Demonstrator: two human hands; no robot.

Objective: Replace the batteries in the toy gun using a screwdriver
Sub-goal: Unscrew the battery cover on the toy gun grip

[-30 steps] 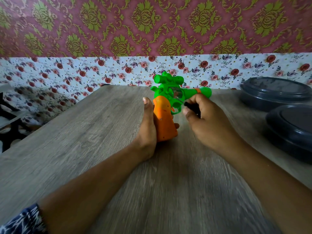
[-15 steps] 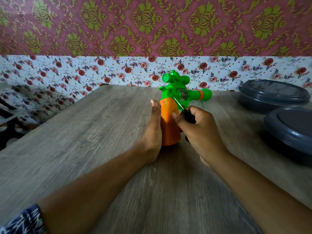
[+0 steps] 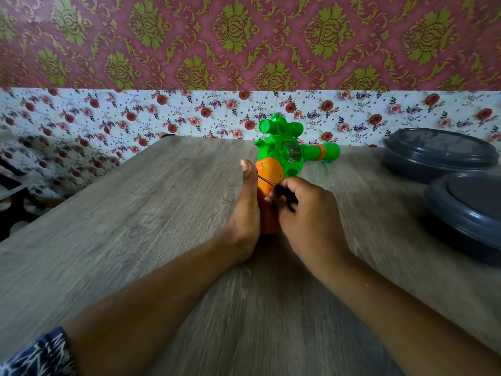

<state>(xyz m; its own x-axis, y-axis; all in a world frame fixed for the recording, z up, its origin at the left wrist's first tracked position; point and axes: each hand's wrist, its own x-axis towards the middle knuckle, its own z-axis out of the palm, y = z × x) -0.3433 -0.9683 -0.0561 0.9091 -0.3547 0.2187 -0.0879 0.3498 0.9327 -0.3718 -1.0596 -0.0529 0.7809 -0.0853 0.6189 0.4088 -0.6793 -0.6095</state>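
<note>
Gun (image 3: 273,169) gripped upright by left hand (image 3: 245,213); right hand (image 3: 303,213) has swung its pinched screwdriver (image 3: 273,187) onto the grip, unscrewing imminent.

We note dim, soft, even light, faint shadows beneath forearms, motion blur across table (image 3: 135,213), wide-angle bowing at edges.

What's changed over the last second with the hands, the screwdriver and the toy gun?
The right hand brought the screwdriver down from beside the green body to the orange grip, its tip now pointing left at the upper grip of the toy gun. The left hand kept holding the grip upright on the table, and the right hand kept its hold on the screwdriver. The two grey lidded containers did not move.
</note>
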